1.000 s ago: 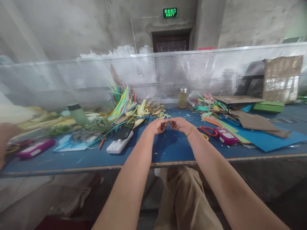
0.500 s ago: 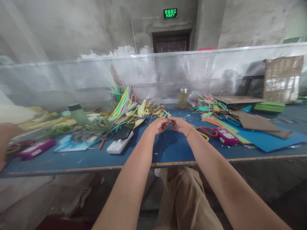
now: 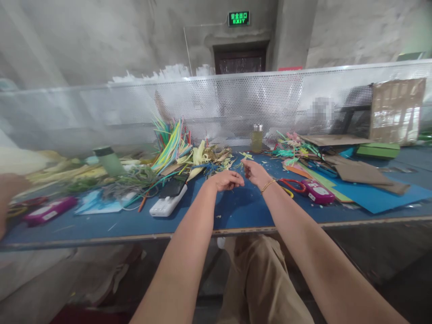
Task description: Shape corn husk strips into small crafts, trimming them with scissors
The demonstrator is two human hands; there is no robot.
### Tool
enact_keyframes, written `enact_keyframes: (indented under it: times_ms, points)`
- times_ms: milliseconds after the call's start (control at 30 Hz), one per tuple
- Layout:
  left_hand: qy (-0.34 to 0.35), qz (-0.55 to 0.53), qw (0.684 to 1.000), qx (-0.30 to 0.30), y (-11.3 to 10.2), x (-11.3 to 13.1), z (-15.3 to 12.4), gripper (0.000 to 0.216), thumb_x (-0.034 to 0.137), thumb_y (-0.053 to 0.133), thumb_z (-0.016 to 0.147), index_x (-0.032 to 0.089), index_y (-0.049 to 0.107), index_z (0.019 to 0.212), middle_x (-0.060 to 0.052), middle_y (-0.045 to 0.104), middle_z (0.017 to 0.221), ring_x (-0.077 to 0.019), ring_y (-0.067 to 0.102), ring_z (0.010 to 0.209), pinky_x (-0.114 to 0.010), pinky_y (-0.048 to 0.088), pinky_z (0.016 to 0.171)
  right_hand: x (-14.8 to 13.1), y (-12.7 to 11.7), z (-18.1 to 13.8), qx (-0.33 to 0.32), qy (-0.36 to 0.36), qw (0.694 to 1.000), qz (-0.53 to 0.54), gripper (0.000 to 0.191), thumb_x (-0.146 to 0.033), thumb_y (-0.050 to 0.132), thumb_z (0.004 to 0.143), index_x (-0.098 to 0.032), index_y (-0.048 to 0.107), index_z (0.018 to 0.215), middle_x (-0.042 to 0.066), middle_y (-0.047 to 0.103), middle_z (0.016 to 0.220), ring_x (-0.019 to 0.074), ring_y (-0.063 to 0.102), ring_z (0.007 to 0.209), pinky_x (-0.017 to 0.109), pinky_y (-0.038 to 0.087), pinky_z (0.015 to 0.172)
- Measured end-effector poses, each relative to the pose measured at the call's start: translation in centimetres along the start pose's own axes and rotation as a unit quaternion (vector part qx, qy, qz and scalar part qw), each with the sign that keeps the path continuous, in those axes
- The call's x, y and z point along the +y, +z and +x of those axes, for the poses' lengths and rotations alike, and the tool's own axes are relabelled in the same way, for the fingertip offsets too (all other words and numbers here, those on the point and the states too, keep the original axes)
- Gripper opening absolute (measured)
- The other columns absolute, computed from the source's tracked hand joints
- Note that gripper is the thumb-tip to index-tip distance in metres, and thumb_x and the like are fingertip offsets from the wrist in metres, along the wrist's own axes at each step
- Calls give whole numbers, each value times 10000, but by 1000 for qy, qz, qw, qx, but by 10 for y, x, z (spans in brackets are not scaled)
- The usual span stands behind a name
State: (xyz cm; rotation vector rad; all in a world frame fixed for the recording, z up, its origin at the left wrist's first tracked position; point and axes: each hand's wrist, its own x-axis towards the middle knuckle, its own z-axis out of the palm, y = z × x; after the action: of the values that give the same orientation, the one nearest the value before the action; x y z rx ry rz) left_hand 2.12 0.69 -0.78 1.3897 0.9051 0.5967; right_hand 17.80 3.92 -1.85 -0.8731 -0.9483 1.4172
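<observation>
My right hand (image 3: 254,172) is closed in a pinch, with a small yellow-green strip figure (image 3: 247,156), its ends sticking out, at its fingertips. It looks like knotted husk or leaf strip; the exact kind is unclear. My left hand (image 3: 229,180) is beside it, slightly lower, thumb and fingers pressed together. Whether anything thin is between them is hidden. Both hands are over the blue table (image 3: 243,211). Behind my left hand lies a pile of dry corn husks (image 3: 200,156). Red-handled scissors (image 3: 293,184) rest right of my right wrist.
A white power bank (image 3: 168,203) with a black phone (image 3: 173,186) lies to the left. Coloured pipe cleaners (image 3: 172,146) stand behind it. Purple boxes (image 3: 317,191), cardboard (image 3: 361,173) and a glass bottle (image 3: 257,140) are around. Another person's arm (image 3: 11,193) reaches in at far left.
My hands have come apart from touching fingertips. The left has moved slightly down and turned; the right has risen a little, and the yellow-green piece now shows above it.
</observation>
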Motion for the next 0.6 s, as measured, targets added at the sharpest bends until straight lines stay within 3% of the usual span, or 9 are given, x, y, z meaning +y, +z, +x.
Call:
enact_keyframes:
  times_ms: [100,233,333,467,600]
  points:
    - [-10,10,1000,1,-2,3,-4,263,290,827,544,136,662,678,-35,622,620,-69,459,494,-205,241,430,-1,-2,3,35,-2,999,0,243,-336,738,623,-188,572,720,-78,457,504,57,375,451,216,301,460]
    - [57,-90,974,199,-17,4,2,326,480,716,666,162,643,667,39,440,466,-40,254,383,-227,142,410,0,-1,3,32,-12,998,-43,242,-347,739,621,-175,641,760,-67,471,499,63,374,461,225,296,472]
    - [100,-104,944,297,-25,-1,12,317,443,758,617,165,668,739,11,550,591,-51,377,447,-217,200,437,3,0,2,11,-26,997,-74,263,-351,752,607,-170,675,782,-57,492,503,70,387,476,230,292,476]
    - [111,-61,961,246,-23,-11,22,369,412,809,543,164,690,788,-27,644,753,-98,524,602,-222,312,524,5,1,0,-30,-36,992,-115,275,-366,751,601,-178,696,794,-57,484,494,74,377,482,226,275,463]
    - [105,-4,970,218,-18,-15,22,315,397,797,553,156,663,705,8,556,596,-87,455,519,-236,265,491,7,2,-1,-63,-32,988,-137,316,-384,766,578,-172,707,805,-56,482,505,69,360,487,222,261,462]
